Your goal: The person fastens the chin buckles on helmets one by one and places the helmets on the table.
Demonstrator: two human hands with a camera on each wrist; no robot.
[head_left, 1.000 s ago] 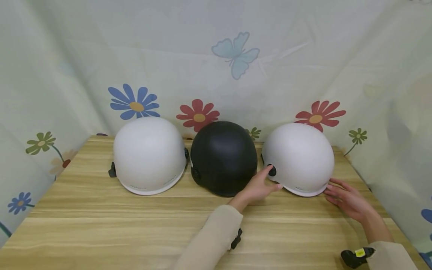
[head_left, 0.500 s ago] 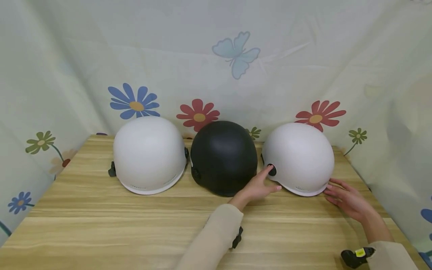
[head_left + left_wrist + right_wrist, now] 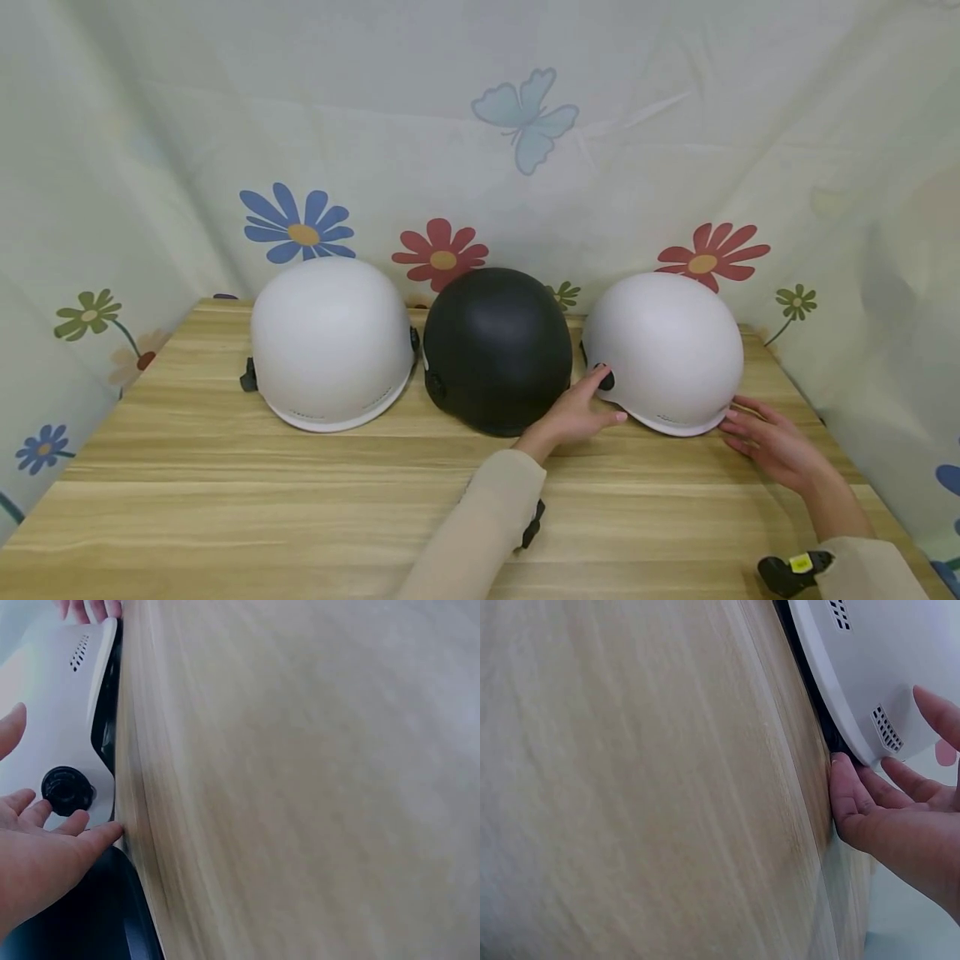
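Observation:
A white helmet [image 3: 667,342] stands dome up at the right end of a row on the wooden table [image 3: 300,517]. My left hand [image 3: 573,415] lies along its left side, fingers extended at the round black knob [image 3: 67,790] and thumb apart. On the opposite side, fingertips of my right hand [image 3: 772,446] touch the lower rim, near a slotted vent [image 3: 887,729] in the right wrist view. Immediately left of this helmet sits a matte black helmet [image 3: 498,346], its lower right edge partly covered by my left hand.
Another white helmet [image 3: 330,342] occupies the left end of the row, with a black buckle-like piece [image 3: 249,377] sticking out beside it. A pale curtain [image 3: 637,167] printed with flowers and a butterfly hangs behind and around the table.

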